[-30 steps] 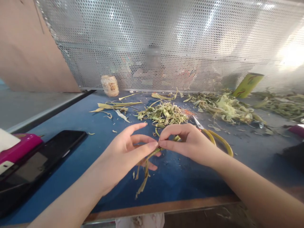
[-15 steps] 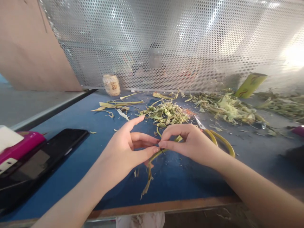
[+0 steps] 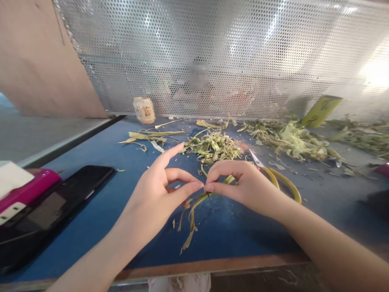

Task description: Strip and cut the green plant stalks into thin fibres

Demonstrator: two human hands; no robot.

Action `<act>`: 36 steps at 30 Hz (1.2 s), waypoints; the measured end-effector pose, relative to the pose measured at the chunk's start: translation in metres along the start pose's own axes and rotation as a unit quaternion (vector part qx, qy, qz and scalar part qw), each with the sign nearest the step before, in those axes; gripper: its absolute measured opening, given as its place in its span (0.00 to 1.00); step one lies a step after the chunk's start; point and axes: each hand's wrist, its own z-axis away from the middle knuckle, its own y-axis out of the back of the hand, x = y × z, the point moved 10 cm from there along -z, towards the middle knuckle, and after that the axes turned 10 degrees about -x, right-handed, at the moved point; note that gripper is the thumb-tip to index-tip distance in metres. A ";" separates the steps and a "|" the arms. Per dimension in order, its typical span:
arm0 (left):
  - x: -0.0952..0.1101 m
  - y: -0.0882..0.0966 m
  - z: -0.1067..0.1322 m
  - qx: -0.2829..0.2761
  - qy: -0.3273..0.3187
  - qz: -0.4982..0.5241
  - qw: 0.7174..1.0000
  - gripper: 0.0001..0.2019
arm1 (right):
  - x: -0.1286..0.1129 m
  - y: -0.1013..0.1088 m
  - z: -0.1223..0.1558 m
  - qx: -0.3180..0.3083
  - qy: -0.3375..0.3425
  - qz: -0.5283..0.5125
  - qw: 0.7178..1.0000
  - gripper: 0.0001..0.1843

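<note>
A thin bundle of dried, yellow-green plant strips (image 3: 197,202) hangs under my fingertips, its loose ends trailing down to the left. A small dark band or knot (image 3: 208,194) crosses it beneath my right thumb. My right hand (image 3: 240,182) is closed, thumb and forefinger pinched above the knot; strips also show between its fingers. Thumb and forefinger of my left hand (image 3: 165,188) meet in a pinch beside the right fingertips, and what they hold is too small to make out. Right behind the hands lies a pile of short trimmed plant pieces (image 3: 214,146).
Scissors with yellow handles (image 3: 287,182) lie beyond my right hand. More dried strips (image 3: 299,140) are heaped at back right beside a green box (image 3: 322,110). A twine roll (image 3: 144,110) stands at back left. A phone (image 3: 65,202) and a magenta power strip (image 3: 45,178) lie left.
My left fingers have drawn closer into a pinch by the right fingertips. Another loose strip end now hangs free below my left hand. My right hand has hardly moved.
</note>
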 end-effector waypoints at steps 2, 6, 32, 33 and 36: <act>-0.002 0.001 0.000 0.001 0.009 0.001 1.000 0.38 | 0.000 0.001 0.000 0.004 -0.001 0.001 1.000 0.05; -0.007 0.002 0.001 0.006 0.017 0.017 1.000 0.38 | 0.003 0.004 0.001 0.020 -0.005 -0.002 1.000 0.05; 0.002 -0.004 -0.008 -0.046 -0.011 -0.002 0.999 0.42 | 0.002 0.011 0.003 0.099 0.007 -0.009 0.995 0.06; 0.003 -0.003 -0.010 -0.057 -0.012 -0.009 0.998 0.43 | 0.001 0.012 0.004 0.113 0.017 -0.009 0.993 0.06; 0.000 -0.005 -0.017 -0.099 0.002 -0.015 0.995 0.44 | 0.001 0.012 0.002 0.120 0.039 -0.047 0.991 0.06</act>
